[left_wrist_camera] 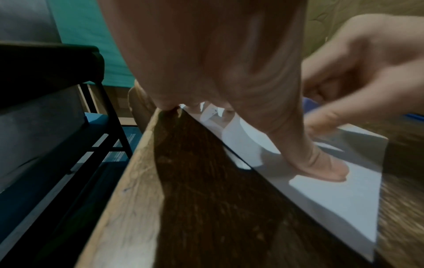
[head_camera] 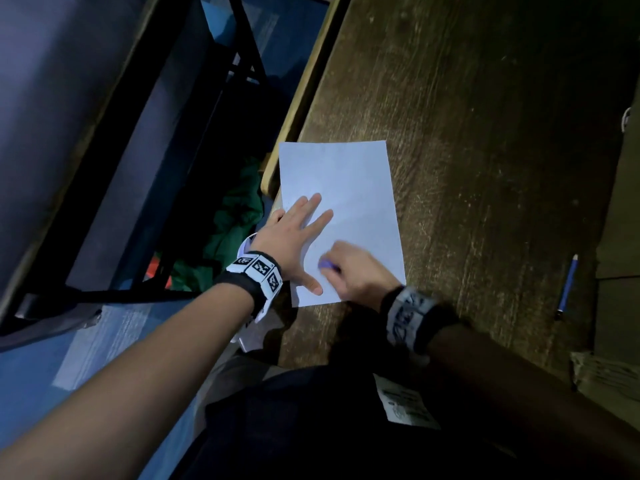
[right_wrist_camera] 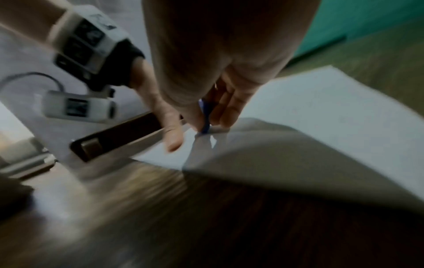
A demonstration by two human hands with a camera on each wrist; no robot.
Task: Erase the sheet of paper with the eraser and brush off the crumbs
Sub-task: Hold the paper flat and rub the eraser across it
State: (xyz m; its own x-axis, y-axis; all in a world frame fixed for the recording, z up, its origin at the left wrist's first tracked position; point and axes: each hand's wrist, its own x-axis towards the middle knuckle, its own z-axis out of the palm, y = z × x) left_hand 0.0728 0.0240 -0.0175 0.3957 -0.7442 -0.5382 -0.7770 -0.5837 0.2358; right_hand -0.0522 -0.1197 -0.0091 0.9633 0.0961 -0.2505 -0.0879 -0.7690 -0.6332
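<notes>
A white sheet of paper [head_camera: 346, 188] lies on the dark wooden table [head_camera: 485, 133], close to its left edge. My left hand [head_camera: 298, 237] lies flat on the sheet's near left part, fingers spread and straight, thumb [left_wrist_camera: 321, 166] pressed on the paper [left_wrist_camera: 332, 199]. My right hand [head_camera: 356, 268] pinches a small blue-purple eraser [head_camera: 327, 264] and holds it against the sheet near the bottom edge, just right of the left thumb. In the right wrist view the eraser [right_wrist_camera: 205, 116] shows between the fingertips, touching the paper [right_wrist_camera: 321, 108]. That hand is blurred.
A blue pencil [head_camera: 568, 285] lies on the table to the right of the sheet. Left of the table stands a dark chair [head_camera: 121, 168] on a blue floor, with green cloth [head_camera: 235, 220] beside the table edge. A printed label [head_camera: 405, 403] sits near my lap.
</notes>
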